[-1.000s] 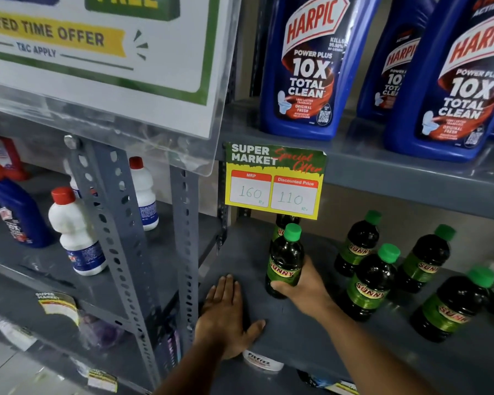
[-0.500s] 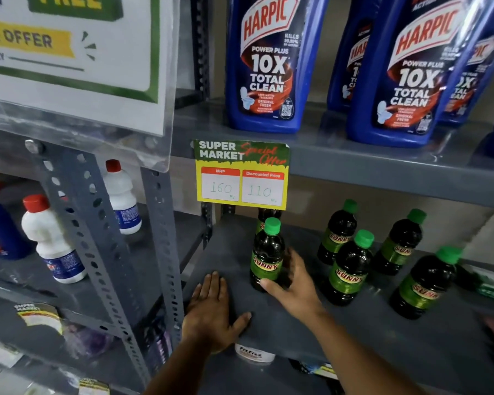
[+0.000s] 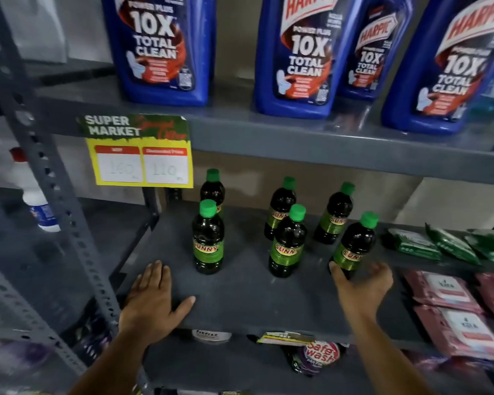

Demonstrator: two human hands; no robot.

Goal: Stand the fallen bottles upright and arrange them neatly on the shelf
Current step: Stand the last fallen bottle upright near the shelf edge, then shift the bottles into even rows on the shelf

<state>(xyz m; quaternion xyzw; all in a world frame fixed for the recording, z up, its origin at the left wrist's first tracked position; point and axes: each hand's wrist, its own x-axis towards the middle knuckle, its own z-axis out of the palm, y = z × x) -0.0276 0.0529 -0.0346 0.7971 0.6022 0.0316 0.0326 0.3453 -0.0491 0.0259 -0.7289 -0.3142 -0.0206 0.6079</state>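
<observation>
Several dark Sunny bottles with green caps stand upright on the grey shelf (image 3: 240,297) in two rows. The front row holds a left bottle (image 3: 208,238), a middle bottle (image 3: 288,243) and a right bottle (image 3: 354,246). Behind them stand three more (image 3: 213,189), (image 3: 280,209), (image 3: 335,215). My left hand (image 3: 151,300) lies flat, palm down, on the shelf's front left edge. My right hand (image 3: 362,286) cups the base of the front right bottle with fingers spread; its thumb touches the bottle's left side.
Large blue Harpic bottles (image 3: 294,58) fill the shelf above. A yellow price tag (image 3: 140,152) hangs from that shelf's edge. Green packets (image 3: 451,243) and pink packets (image 3: 457,309) lie to the right. A perforated grey post (image 3: 69,218) stands on the left.
My right hand let go of the front left bottle and moved right to the front right bottle. My left hand stayed flat on the shelf. The view shifted right.
</observation>
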